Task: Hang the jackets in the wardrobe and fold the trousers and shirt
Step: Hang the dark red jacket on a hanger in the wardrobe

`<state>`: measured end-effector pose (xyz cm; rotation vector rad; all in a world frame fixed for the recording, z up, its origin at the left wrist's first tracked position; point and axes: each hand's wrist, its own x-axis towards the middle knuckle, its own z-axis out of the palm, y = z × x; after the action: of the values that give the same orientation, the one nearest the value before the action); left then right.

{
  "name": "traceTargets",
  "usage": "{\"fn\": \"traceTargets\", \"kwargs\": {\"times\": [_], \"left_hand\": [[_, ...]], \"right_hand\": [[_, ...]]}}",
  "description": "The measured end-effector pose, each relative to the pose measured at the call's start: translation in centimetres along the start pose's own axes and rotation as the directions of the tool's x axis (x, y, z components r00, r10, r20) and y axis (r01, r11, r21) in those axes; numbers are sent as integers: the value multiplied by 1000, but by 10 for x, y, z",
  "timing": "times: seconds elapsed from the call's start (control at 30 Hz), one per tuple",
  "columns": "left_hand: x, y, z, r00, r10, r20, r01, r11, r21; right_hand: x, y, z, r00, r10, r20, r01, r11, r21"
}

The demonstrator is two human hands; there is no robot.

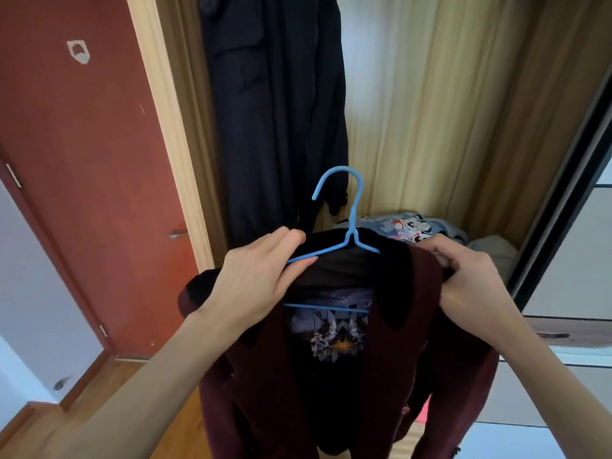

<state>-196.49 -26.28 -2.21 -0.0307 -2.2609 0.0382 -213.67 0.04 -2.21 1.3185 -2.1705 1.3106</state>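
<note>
Together, both hands grasp one maroon jacket (407, 342) on one blue hanger (344, 240): left hand (261, 279) clenching its arm, right hand (470, 276) pinching the shoulder.

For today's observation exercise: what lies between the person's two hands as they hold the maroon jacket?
In the head view, between the left hand and right hand lie the blue hanger and the maroon jacket's dark collar.

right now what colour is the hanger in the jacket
Light blue hanger, seen in the head view, inside the maroon jacket.
</note>
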Motion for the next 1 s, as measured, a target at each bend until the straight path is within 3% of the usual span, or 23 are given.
{"fn": "traceTargets", "kwargs": {"times": [0.13, 0.23, 0.3, 0.37, 0.43, 0.53, 0.63, 0.8, 1.0], "left_hand": [[-5, -1, 7, 998, -51, -33, 49, 997, -59], [-6, -2, 9, 993, -97, -60, 92, 993, -77], [-4, -2, 8, 989, -124, -77, 120, 991, -57], [-1, 0, 7, 986, -136, -92, 134, 991, -31], [5, 5, 5, 987, -119, -104, 118, 993, -13], [12, 13, 1, 991, -88, -103, 88, 996, -4], [15, 14, -7, 993, -64, -98, 66, 998, 18], [16, 9, -13, 993, -98, -72, 102, 993, 61], [17, 8, -4, 991, -129, -38, 127, 990, -59]], "right_hand": [[11, 8, -11, 967, 62, 248, -31, 991, -128], [13, 19, -33, 889, 74, 452, -55, 997, -57], [12, 19, -41, 922, -19, 387, -46, 986, 158], [11, 6, -33, 972, -128, 196, 86, 975, 207], [11, -12, -9, 966, -218, 138, 221, 975, -9], [12, -24, 24, 953, -292, 75, 296, 858, -419], [21, -11, 21, 947, -317, -54, 271, 876, -399], [29, 4, 15, 943, -333, 21, 317, 876, -362], [32, 0, 18, 969, -247, -29, 233, 941, -247]]}}
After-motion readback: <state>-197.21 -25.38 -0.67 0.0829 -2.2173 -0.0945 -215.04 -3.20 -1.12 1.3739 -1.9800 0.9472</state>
